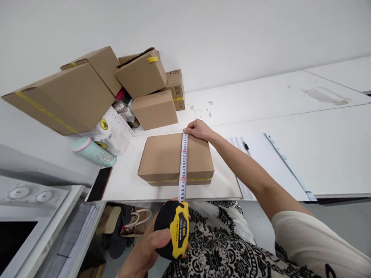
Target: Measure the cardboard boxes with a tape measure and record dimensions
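A closed cardboard box [161,157] lies flat near the front edge of the white table. My left hand [147,244] grips a black and yellow tape measure [179,232] in front of the table edge, thumb on its side. The extended metal blade [183,164] runs from the case across the top of the box to its far edge. There my right hand [199,130] pinches the blade's end between thumb and fingers, resting on the box's back edge. The blade's numbers face up.
Several cardboard boxes [154,111] are stacked at the back left by the wall. A mint tumbler [94,152] and a dark phone [100,184] lie at the left. Paper sheets [264,164] with a black pen [246,146] are at the right. A white appliance [29,197] stands lower left.
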The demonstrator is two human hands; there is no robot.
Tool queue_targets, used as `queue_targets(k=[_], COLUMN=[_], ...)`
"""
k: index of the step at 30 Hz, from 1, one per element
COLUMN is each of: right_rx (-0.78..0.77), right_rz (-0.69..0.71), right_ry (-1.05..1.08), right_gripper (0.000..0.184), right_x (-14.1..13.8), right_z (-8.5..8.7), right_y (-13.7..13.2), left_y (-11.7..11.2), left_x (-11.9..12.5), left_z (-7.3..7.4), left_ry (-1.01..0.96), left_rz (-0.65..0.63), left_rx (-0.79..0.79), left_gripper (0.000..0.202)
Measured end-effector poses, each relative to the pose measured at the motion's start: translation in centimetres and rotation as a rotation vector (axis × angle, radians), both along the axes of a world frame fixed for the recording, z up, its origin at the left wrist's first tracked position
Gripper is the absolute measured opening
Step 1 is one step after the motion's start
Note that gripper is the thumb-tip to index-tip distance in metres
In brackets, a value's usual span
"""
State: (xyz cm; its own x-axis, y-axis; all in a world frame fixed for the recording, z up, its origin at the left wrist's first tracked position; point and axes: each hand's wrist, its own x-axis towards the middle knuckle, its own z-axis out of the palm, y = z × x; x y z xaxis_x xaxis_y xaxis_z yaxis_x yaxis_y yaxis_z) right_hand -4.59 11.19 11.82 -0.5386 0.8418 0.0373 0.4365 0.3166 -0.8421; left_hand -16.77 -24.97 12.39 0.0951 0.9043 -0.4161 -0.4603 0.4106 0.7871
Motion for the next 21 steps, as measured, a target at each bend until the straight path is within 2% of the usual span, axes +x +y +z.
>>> queue_targets(k=[2, 4, 8, 11, 13, 17, 19, 21], right_rx=[-0.017, -0.024, 0.034, 0.061, 0.043, -0.042, -0.082, -0.101], right_rz=[-0.003, -0.014, -0.095, -0.217, -0.283, -0.346, -0.365, -0.372], right_ry=[0.047, 0.195, 0.587, 0.678, 0.696, 0.700, 0.689, 0.682], right_gripper=[0.030, 0.033, 0.031, 0.029, 0.028, 0.030, 0.028, 0.027], right_x=[0.0, 0.3, 2.8, 5.8, 7.5, 9.0, 9.2, 9.2], right_z=[0.0, 0.4, 2.6, 3.7, 3.3, 0.5, -0.7, -1.2], right_y=[0.1, 0.2, -0.8, -3.2, -5.4, -9.5, -10.6, -10.7], left_y=[0.3, 0.6, 1.2, 2.5, 4.1, 7.8, 8.5, 7.9], left_x=[-0.6, -1.3, -3.4, -6.8, -9.9, -15.1, -16.0, -15.5], left_z=[-0.6, -0.6, 1.6, 3.1, 3.1, 2.2, 2.1, 2.2], left_ry=[-0.015, 0.022, 0.309, 0.447, 0.427, 0.396, 0.405, 0.426], left_rz=[-0.049, -0.060, 0.038, 0.197, 0.299, 0.406, 0.396, 0.349], left_rx=[-0.014, 0.005, 0.143, 0.194, 0.223, 0.212, 0.209, 0.225], left_gripper=[0.088, 0.095, 0.095, 0.078, 0.068, 0.061, 0.059, 0.062])
